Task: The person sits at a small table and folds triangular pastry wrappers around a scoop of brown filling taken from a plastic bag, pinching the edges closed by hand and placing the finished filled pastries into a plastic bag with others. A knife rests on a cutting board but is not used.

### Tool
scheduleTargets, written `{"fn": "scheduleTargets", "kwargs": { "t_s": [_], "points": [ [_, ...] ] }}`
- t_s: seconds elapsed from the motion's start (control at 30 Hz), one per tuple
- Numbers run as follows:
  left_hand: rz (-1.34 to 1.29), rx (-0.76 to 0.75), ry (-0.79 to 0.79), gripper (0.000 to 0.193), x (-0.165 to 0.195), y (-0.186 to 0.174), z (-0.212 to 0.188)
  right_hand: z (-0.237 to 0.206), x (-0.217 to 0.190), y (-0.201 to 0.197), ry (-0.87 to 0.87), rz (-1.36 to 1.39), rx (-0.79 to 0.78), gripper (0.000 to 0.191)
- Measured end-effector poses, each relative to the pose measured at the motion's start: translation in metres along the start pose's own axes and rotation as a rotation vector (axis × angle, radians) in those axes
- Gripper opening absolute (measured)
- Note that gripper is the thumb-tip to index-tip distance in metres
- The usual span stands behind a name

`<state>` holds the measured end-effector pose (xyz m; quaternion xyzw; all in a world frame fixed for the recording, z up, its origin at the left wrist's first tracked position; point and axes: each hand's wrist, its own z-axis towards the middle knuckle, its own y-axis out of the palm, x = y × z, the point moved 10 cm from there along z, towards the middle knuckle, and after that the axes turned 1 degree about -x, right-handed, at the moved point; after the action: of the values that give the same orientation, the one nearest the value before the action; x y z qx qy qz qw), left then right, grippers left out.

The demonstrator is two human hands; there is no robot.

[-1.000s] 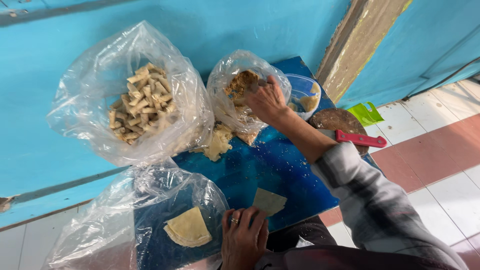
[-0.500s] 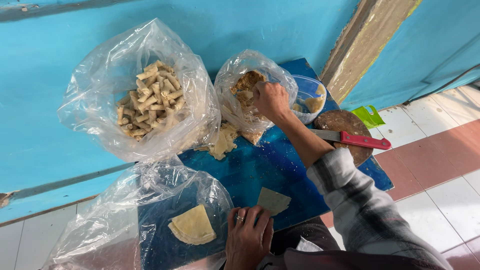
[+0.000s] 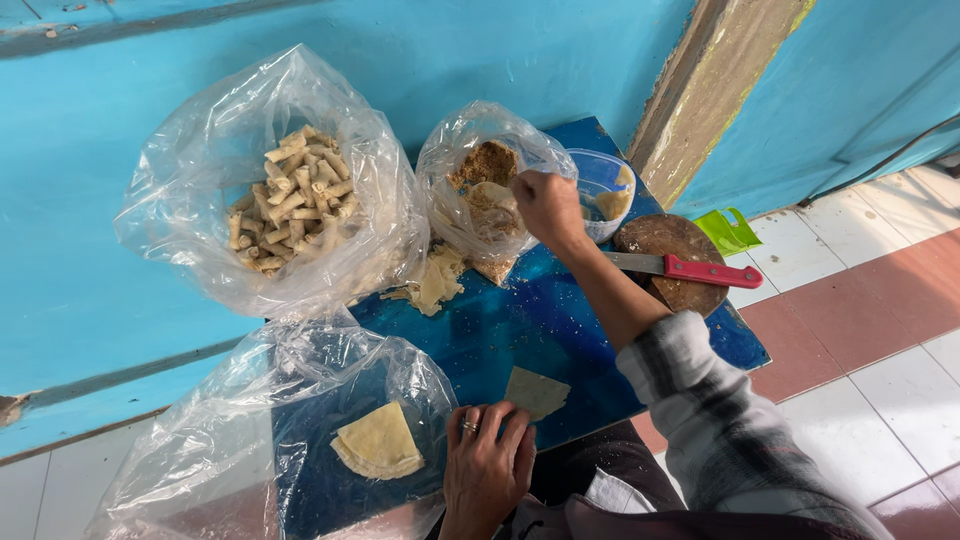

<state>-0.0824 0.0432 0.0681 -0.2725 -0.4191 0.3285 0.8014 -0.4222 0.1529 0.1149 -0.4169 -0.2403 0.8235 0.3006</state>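
Observation:
My right hand [image 3: 545, 207] reaches into a clear plastic bag of brown crumbly filling [image 3: 487, 165], fingers closed on a spoon-like utensil whose pale end shows at the filling. My left hand [image 3: 487, 467], with a ring, rests flat at the near edge of the blue board [image 3: 520, 320], fingertips touching a single pale triangular wrapper [image 3: 536, 391]. A stack of folded pale wrappers [image 3: 377, 440] lies in an open plastic bag to the left of that hand.
A big clear bag of finished small rolls [image 3: 290, 205] sits at the back left. A clear bowl [image 3: 603, 190], a round wooden board [image 3: 672, 262] with a red-handled knife [image 3: 690, 268] and a green scrap [image 3: 728, 232] are at the right. Dough scraps [image 3: 432, 282] lie mid-board. Tiled floor right.
My right hand has pulled slightly out of the filling bag toward its rim. My left hand stays by the triangular wrapper. The view has shifted a little.

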Motion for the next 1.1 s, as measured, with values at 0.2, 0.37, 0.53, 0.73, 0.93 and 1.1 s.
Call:
{"fn": "scheduleTargets", "kwargs": {
  "t_s": [0.2,0.37,0.53,0.73,0.93,1.1],
  "points": [
    [0.008,-0.005,0.009,0.017,0.0,0.001,-0.001,0.01,-0.005,0.067,0.042,-0.279,-0.241,0.022],
    [-0.003,0.021,0.022,0.018,0.001,-0.003,-0.003,0.005,-0.016,0.02,-0.027,-0.063,0.034,0.017],
    [0.008,0.022,0.026,0.019,0.006,-0.006,0.001,-0.014,-0.013,-0.017,0.018,-0.024,0.116,0.017],
    [0.018,0.049,0.042,0.019,0.011,-0.013,0.005,-0.017,-0.024,-0.038,0.049,0.061,0.169,0.019],
    [0.024,0.081,0.028,0.016,0.009,-0.015,0.004,-0.047,-0.002,-0.054,0.261,0.281,0.012,0.022],
    [-0.001,0.113,0.001,0.015,0.006,-0.017,0.005,-0.122,-0.001,-0.079,0.26,0.383,-0.216,0.026]
  ]
}}
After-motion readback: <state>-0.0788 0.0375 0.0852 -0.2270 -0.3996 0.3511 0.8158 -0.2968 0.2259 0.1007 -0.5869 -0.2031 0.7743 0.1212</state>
